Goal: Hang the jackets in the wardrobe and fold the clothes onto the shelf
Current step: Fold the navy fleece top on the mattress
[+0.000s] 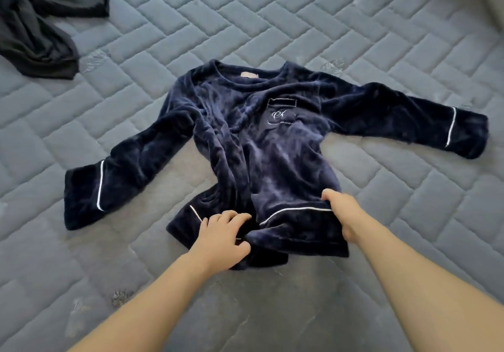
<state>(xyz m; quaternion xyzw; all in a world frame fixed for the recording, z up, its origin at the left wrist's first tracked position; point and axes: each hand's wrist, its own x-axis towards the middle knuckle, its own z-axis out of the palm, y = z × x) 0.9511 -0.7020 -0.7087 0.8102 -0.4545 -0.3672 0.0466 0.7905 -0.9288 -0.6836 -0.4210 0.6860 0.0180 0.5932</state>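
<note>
On the grey quilted mattress (354,37), seen from the head camera, a dark blue fleecy top (261,144) lies face up with its neck away from the person and both sleeves spread out to the sides, each cuff edged with a thin white line. A small chest pocket (281,112) with a white stitched letter shows on the front. The bottom hem is rumpled and partly bunched toward the person. The left hand (221,237) rests on the hem's left part, its fingers curled into the folds and gripping the cloth. The right hand (341,212) pinches the hem's right corner, thumb on top and fingers tucked beneath the fabric. A crumpled black garment (41,21) lies on the mattress at the far left, well apart from the top.
</note>
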